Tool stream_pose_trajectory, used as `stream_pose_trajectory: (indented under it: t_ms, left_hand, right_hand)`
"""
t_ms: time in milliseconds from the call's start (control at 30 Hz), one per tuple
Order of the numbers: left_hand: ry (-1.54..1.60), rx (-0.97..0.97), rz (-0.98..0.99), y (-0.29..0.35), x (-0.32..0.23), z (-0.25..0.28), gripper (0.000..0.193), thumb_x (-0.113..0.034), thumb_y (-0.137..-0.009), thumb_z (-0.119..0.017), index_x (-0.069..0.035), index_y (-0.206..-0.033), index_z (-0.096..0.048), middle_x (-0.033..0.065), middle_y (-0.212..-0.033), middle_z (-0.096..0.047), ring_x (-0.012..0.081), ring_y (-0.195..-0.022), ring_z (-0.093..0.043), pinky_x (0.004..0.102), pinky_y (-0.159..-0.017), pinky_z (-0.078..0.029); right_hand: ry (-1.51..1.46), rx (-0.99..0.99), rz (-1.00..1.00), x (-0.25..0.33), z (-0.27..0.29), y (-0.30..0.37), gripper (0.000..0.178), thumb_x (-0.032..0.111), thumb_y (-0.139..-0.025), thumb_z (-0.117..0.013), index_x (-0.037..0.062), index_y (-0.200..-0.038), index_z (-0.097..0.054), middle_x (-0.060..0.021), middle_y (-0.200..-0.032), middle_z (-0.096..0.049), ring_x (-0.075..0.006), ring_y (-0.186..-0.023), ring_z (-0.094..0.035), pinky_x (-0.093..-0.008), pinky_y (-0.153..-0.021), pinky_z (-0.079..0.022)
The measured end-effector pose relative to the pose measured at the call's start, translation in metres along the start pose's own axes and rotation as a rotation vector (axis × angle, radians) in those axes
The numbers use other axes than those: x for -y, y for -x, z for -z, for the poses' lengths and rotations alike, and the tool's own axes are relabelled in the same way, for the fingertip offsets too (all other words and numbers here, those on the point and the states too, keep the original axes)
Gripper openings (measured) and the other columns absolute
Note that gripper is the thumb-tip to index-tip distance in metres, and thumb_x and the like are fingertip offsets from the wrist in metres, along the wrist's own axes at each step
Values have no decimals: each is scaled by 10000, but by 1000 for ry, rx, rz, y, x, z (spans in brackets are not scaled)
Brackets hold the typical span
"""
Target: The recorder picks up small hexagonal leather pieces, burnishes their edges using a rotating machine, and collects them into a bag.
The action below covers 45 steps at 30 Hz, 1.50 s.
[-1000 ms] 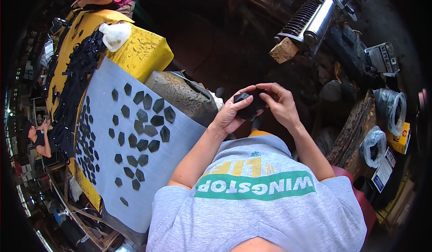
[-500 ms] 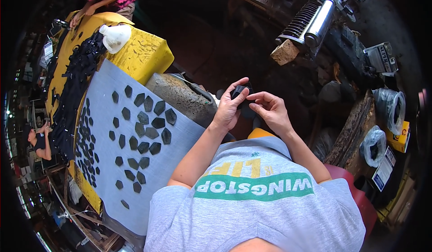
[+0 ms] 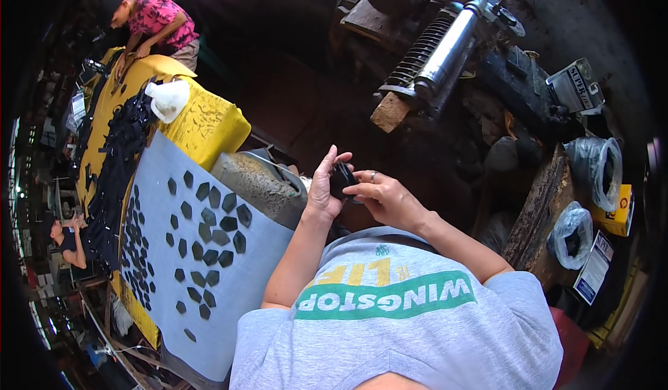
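In front of my body, my left hand [image 3: 325, 185] is wrapped around a small stack of flat black pieces [image 3: 340, 180]. My right hand [image 3: 387, 196], with a ring on one finger, meets the stack from the right. Its thumb and fingertips pinch at the stack's near edge, where a dark piece shows between them. To my left, several dark five-sided pieces [image 3: 220, 237] lie spaced out on a grey sheet [image 3: 261, 268]. Smaller dark pieces [image 3: 136, 251] crowd the sheet's far left side.
A yellow table [image 3: 104, 136] carries a heap of black strips [image 3: 115, 153] and a white plastic jug [image 3: 168, 100]. A person in a pink shirt [image 3: 161, 25] works at its far end. A machine with a metal roller [image 3: 456, 38] stands ahead right, above a wooden block [image 3: 391, 112].
Both hands have shifted left and slightly down in the picture. My right fingers have come onto the black stack. The view has shifted, showing more of the person in pink.
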<state>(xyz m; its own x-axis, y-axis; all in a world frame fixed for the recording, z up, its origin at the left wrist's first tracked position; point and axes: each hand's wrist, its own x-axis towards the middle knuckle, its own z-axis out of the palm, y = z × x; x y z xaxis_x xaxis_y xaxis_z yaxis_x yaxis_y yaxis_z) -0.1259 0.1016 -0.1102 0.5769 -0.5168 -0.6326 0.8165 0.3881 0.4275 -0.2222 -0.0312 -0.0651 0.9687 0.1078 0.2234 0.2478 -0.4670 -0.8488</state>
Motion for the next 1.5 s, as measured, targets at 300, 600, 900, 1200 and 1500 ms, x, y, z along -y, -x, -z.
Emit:
stream_pose_trajectory:
  t_ms: [300, 600, 900, 1200, 1500]
  left_hand:
    - [142, 120, 94, -26, -7, -21, 517, -451, -925, -423, -115, -533, -459, 12, -552, -419, 131, -491, -428, 247, -451, -368]
    - [-89, 625, -279, -36, -73, -72, 535, -329, -994, -293, -44, -586, -489, 67, -469, -413, 154, -334, -372, 238, -335, -338]
    - [-855, 315, -693, -26, -100, -137, 201, -164, -898, -561, -44, -1031, -651, -45, -500, -497, -1, -377, -387, 150, -355, -287]
    - [-1367, 618, -746, -48, -116, -156, 399, -145, -825, -655, -75, -1209, -574, -11, -715, -608, 23, -566, -489, 184, -574, -424]
    - [-1581, 850, -674, -64, -132, -172, 475, -186, -735, -748, -100, -1178, -598, 28, -979, -647, 54, -610, -481, 213, -639, -460]
  right_hand:
    - [-223, -260, -181, 35, 78, 15, 144, -55, -716, -624, 28, -833, -638, -27, -718, -579, -71, -615, -526, -224, -512, -418]
    - [-907, -850, -260, -14, 141, 15, 268, 16, -844, -605, -38, -1104, -567, -63, -838, -592, -169, -706, -649, -253, -632, -545]
    - [-988, -694, -316, -32, 145, -3, 291, 44, -848, -615, -51, -1116, -556, -104, -861, -638, -148, -725, -646, -250, -674, -537]
    - [-662, -756, -252, -39, 147, -9, 181, 39, -845, -616, -19, -1016, -629, -53, -826, -633, -91, -696, -603, -212, -650, -490]
    - [-662, -821, -352, -56, 156, 29, 150, 26, -844, -612, -18, -988, -622, -49, -797, -629, -91, -707, -602, -204, -675, -481]
